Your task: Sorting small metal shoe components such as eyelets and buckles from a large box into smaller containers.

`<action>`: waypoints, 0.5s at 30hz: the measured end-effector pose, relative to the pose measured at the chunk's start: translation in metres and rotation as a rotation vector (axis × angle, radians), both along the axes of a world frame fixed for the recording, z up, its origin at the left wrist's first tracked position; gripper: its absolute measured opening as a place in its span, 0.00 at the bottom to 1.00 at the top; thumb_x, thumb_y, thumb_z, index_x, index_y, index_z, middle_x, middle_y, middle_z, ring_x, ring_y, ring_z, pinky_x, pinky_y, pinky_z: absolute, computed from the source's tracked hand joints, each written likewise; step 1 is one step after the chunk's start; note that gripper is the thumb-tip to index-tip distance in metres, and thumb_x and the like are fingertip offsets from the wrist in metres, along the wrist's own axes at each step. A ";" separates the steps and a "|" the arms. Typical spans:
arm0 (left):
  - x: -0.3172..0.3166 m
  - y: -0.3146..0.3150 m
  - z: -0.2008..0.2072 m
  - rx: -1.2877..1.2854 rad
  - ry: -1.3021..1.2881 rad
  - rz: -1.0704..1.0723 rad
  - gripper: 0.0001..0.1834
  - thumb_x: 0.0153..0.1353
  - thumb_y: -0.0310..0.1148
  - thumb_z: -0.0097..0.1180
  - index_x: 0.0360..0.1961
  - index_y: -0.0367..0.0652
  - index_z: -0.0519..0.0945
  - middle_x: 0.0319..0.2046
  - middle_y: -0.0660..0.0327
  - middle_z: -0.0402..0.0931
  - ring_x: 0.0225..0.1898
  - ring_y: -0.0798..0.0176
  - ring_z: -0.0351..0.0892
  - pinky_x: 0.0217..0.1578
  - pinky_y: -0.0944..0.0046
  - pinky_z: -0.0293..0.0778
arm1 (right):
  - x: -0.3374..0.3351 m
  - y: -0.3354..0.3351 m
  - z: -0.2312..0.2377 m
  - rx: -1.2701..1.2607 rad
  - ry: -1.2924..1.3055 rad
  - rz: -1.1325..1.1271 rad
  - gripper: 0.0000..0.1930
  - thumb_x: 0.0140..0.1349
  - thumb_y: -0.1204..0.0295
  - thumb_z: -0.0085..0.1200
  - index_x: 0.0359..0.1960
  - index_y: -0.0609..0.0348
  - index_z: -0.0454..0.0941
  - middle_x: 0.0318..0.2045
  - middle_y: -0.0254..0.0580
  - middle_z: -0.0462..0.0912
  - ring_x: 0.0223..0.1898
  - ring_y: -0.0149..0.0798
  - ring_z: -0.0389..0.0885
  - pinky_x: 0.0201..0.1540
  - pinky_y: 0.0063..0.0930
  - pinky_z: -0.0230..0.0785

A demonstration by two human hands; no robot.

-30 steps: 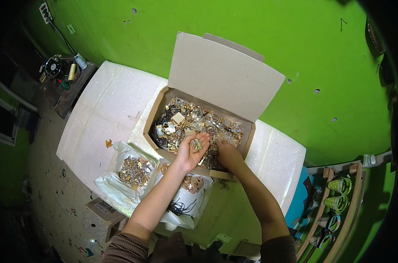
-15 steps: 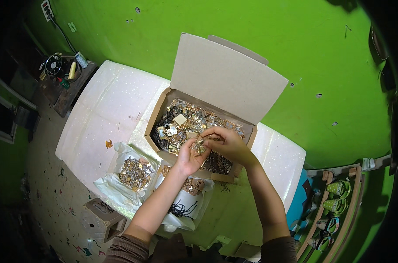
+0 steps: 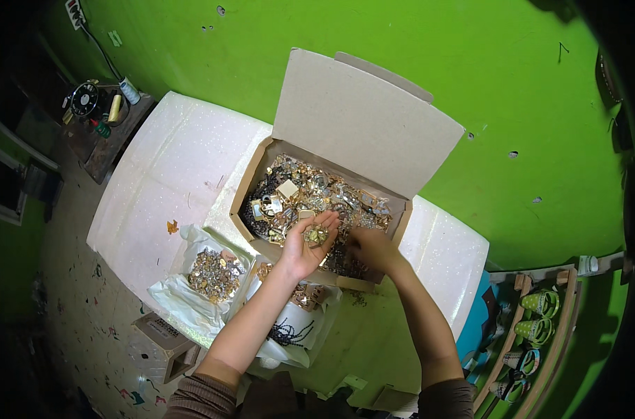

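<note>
My left hand (image 3: 305,250) is palm up and cupped, holding a small heap of gold and silver jewelry pieces (image 3: 316,234) over the cardboard box (image 3: 242,209). To its right, my right hand (image 3: 373,248) is over the box's right part, apart from the left. Its fingers point down toward the contents and are smeared by motion, so what they hold, if anything, is hidden. Inside the box lies a jumble of gold, silver and black jewelry parts (image 3: 279,171), with a pale square piece (image 3: 287,189) among them.
The box's lid (image 3: 366,115) stands up against the green wall. Nearer, a paper-lined tray (image 3: 185,299) holds small metal pieces, beside another tray (image 3: 322,335) with black bead strands. All rest on a whitish sparkly table (image 3: 157,160). Sandals (image 3: 534,328) hang at the right.
My right hand has come away from my left palm and moved right and down toward the box's contents. My left hand stays put, its fingers straighter, with the pieces now exposed.
</note>
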State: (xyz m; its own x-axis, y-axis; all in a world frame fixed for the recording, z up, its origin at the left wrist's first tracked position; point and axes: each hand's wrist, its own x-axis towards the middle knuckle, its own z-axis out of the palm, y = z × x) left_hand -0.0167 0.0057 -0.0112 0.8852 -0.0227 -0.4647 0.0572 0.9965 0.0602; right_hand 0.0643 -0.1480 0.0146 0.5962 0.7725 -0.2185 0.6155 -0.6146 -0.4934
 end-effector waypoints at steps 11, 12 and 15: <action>-0.002 0.006 -0.005 -0.097 -0.172 -0.007 0.20 0.62 0.35 0.34 0.51 0.34 0.63 0.50 0.52 0.65 0.50 0.59 0.67 0.49 0.63 0.68 | -0.003 0.027 0.048 0.479 -0.029 -0.005 0.13 0.50 0.74 0.52 0.39 0.60 0.71 0.31 0.42 0.73 0.35 0.40 0.73 0.37 0.33 0.66; 0.000 0.002 -0.001 -0.091 -0.124 0.029 0.20 0.62 0.35 0.34 0.51 0.34 0.62 0.50 0.52 0.65 0.51 0.59 0.66 0.49 0.63 0.68 | -0.001 0.020 0.038 0.422 -0.182 -0.012 0.15 0.49 0.74 0.52 0.41 0.60 0.69 0.34 0.44 0.72 0.39 0.43 0.73 0.39 0.34 0.66; 0.001 0.001 0.000 -0.075 -0.068 0.080 0.19 0.62 0.34 0.34 0.51 0.34 0.62 0.51 0.53 0.64 0.52 0.59 0.65 0.50 0.63 0.67 | -0.003 0.000 0.007 0.004 -0.129 0.021 0.14 0.47 0.75 0.50 0.39 0.59 0.70 0.38 0.45 0.72 0.39 0.46 0.73 0.40 0.38 0.68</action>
State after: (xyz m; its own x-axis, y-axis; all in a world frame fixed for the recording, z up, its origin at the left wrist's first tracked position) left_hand -0.0155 0.0069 -0.0108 0.9148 0.0166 -0.4036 -0.0240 0.9996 -0.0132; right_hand 0.0615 -0.1479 0.0219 0.6024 0.7861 -0.1385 0.6868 -0.5989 -0.4119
